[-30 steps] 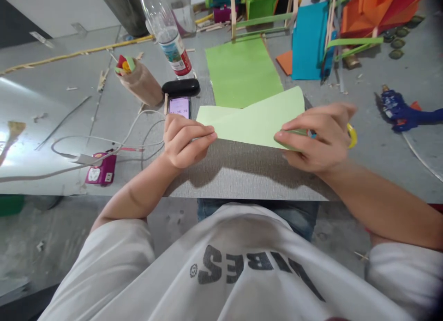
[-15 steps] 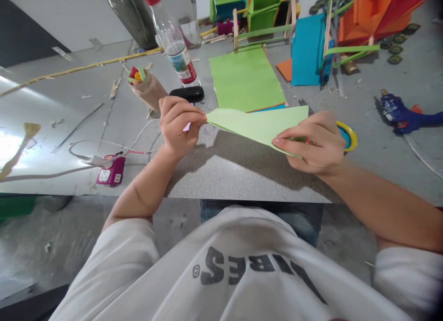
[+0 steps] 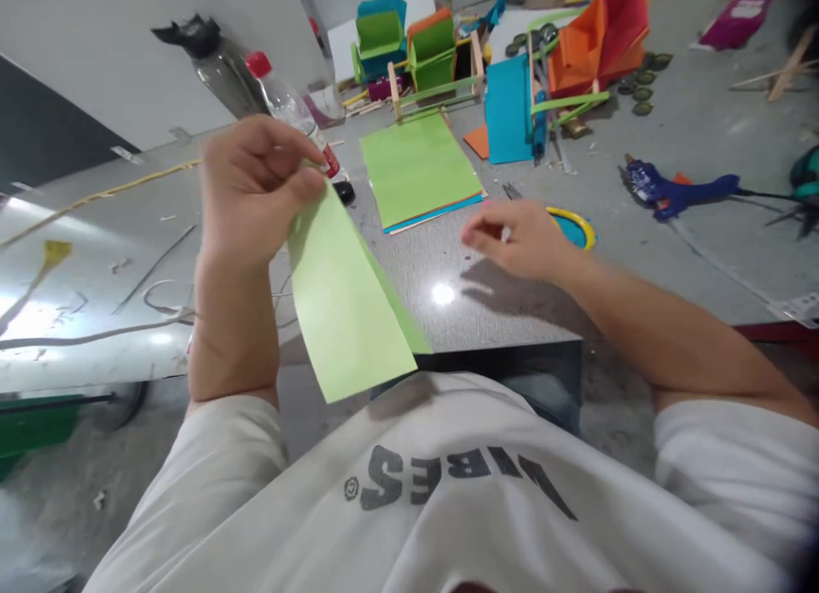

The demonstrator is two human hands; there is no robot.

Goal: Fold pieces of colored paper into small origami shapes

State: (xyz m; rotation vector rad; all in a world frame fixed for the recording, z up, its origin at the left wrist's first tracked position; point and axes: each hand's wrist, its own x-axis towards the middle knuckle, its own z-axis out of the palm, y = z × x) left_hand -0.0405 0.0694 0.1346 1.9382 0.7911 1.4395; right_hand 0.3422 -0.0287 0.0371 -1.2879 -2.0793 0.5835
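Note:
My left hand point(image 3: 262, 183) is raised and pinches the top corner of a folded light green sheet of paper point(image 3: 349, 299). The sheet hangs down over the table's front edge, its two layers slightly apart. My right hand point(image 3: 512, 239) hovers above the table, fingers loosely curled with a gap at the thumb and nothing visible held. Just behind it lie scissors point(image 3: 579, 228) with yellow and blue handles; the hand hides their middle. Beyond, a stack of coloured paper point(image 3: 415, 166) lies with green on top.
A clear bottle point(image 3: 281, 102) with a red cap and a dark bottle point(image 3: 223, 77) stand back left. At the back are green and blue paper models point(image 3: 432, 55) and an orange one point(image 3: 595, 47). A blue glue gun point(image 3: 678, 190) with its cord lies right.
My right hand has let go of the green paper and moved back beside the scissors. My left hand has lifted leftward, so the sheet now hangs down. The view has shifted right.

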